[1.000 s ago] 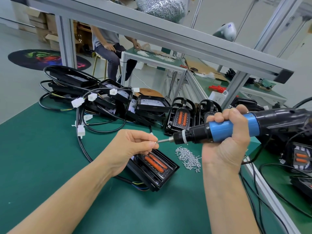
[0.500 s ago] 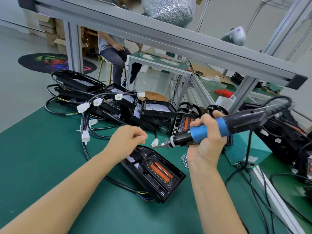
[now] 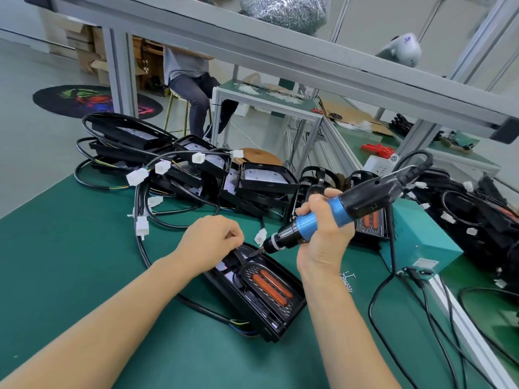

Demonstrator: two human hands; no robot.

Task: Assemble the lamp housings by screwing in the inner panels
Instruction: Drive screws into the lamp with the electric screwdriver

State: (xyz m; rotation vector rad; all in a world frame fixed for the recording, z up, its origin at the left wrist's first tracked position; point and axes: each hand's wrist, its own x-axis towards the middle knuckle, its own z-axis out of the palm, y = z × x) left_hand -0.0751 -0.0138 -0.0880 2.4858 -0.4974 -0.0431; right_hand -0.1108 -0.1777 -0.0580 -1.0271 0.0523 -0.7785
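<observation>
Housing under screwdriver tip

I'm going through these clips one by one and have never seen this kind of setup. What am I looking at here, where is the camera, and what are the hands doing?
There is no machine: a person works with bare hands, filmed from a camera worn on the head, looking down at a green table. The right hand grips a blue electric screwdriver, its tip down at the near black lamp housing. The left hand rests at that housing's far end, fingers curled beside the tip; whether it pinches a screw is too small to tell. Loose screws lie nearby, with more housings and cables piled behind.
</observation>
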